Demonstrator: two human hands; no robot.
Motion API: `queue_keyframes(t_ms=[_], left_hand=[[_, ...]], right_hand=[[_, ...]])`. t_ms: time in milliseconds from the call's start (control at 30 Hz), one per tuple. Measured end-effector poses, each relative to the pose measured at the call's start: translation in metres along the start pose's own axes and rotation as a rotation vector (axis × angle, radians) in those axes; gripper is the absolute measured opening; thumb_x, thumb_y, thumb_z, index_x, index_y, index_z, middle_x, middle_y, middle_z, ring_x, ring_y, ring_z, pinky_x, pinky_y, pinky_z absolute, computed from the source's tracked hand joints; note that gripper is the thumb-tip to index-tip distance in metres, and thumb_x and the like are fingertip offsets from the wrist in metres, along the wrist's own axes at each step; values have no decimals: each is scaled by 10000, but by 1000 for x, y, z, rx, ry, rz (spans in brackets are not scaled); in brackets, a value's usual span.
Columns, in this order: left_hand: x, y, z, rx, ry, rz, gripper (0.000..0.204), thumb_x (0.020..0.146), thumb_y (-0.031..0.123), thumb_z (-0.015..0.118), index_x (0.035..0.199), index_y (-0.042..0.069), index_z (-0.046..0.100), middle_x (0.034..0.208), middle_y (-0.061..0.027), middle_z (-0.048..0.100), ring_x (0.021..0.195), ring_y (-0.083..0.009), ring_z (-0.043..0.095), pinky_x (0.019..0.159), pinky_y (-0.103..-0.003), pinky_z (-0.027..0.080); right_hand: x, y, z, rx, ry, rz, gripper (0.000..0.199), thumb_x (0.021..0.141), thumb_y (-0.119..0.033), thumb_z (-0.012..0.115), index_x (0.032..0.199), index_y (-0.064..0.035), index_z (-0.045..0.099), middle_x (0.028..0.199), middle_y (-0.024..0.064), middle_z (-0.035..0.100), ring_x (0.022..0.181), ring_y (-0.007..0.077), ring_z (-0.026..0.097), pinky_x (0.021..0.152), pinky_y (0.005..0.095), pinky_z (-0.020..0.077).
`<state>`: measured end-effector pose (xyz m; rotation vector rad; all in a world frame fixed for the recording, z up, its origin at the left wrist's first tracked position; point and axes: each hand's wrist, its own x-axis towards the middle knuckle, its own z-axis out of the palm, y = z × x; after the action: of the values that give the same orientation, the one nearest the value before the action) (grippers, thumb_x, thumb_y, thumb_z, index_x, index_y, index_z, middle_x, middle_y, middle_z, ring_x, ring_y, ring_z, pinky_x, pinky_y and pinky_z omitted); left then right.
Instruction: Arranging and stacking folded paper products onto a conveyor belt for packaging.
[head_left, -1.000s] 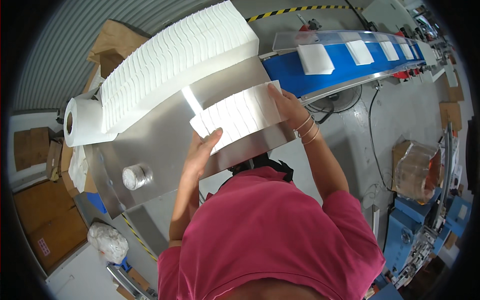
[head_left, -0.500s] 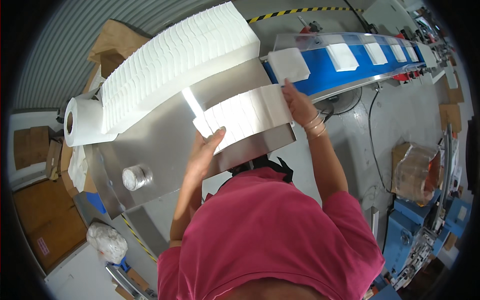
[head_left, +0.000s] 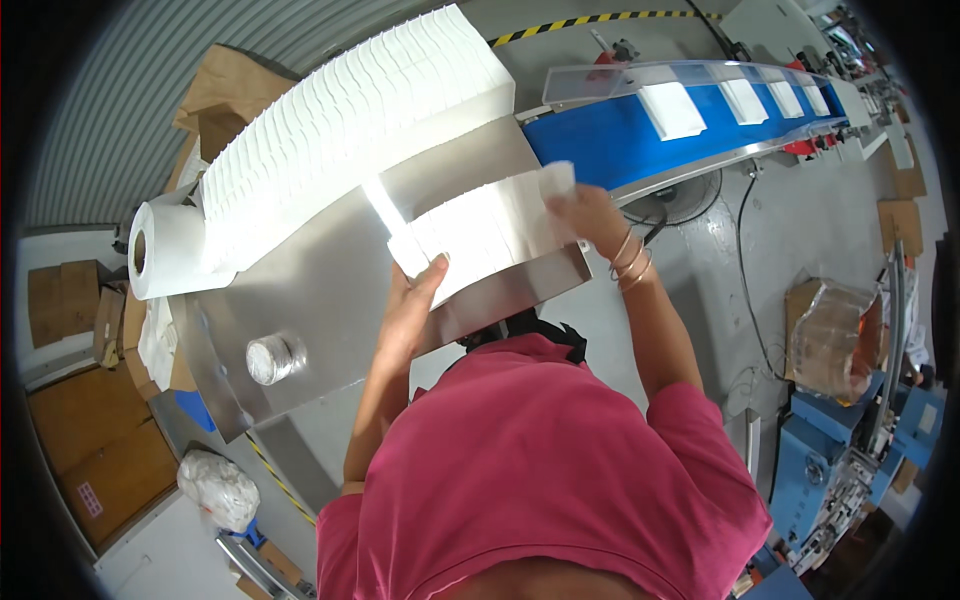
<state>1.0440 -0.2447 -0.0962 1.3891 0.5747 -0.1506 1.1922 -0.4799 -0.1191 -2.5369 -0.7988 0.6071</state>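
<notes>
A curved row of white folded tissues (head_left: 480, 228) stands on the near edge of a steel table (head_left: 300, 310). My left hand (head_left: 418, 290) grips its left end, thumb on the front face and the other fingers mostly hidden behind. At the right end, my right hand (head_left: 585, 215), smeared by motion, is closed on the endmost folded tissue packet (head_left: 558, 180), whose top tilts away from the row. Just beyond, several similar white packets (head_left: 672, 110) lie spaced out along a blue conveyor belt (head_left: 600, 140).
A long bank of white folded tissues (head_left: 360, 110) fills the table's far side, with a white paper roll (head_left: 150, 250) at its left end. A clear-wrapped roll (head_left: 268, 359) stands near the front left. A transparent guard (head_left: 600, 82) runs along the belt's far side.
My right hand has come back from the left end of the belt to the row's right end. Bare blue belt now shows where a packet lay by my fingers. My left hand stays put.
</notes>
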Motion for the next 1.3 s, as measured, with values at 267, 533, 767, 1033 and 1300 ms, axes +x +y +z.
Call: queue_keyframes(t_ms=[267,533,767,1033,1300], left_hand=[[4,-1,7,70,-35,-62,868,835,400,653,1359,-115,191,1361,-273,355,1306,-321,325,1084,-397,239],[9,-11,9,51,-39,-80,1019,825,440,656,1369,-159,36,1362,-319,338,1322,-346,296,1096,-390,210],[8,-10,10,-8,-77,-31,1097,815,459,660,1353,-187,-44,1353,-305,368,1330,-338,285,1101,-377,195],[9,3,27,-59,-98,-35,993,816,418,674,1372,-135,65,1357,-296,359,1318,-336,299,1086,-386,232],[20,-13,22,-25,-76,-52,938,824,404,670,1371,-123,119,1346,-284,369,1303,-332,317,1078,-384,246]], right_hand=[[-2,-7,25,702,452,-141,414,908,-336,572,1107,26,564,951,65,612,848,131,566,750,241,459],[4,-8,29,1260,234,261,350,904,-307,570,1061,4,596,923,44,629,779,119,574,696,251,458],[14,54,50,505,527,-357,398,839,-241,640,1146,-6,544,743,137,528,789,189,616,693,335,513],[-2,-36,12,1103,190,184,518,904,-397,556,1175,43,535,991,88,611,855,137,552,789,260,456],[7,-14,27,783,268,310,395,903,-335,555,1009,41,611,855,40,631,783,109,563,691,244,465]])
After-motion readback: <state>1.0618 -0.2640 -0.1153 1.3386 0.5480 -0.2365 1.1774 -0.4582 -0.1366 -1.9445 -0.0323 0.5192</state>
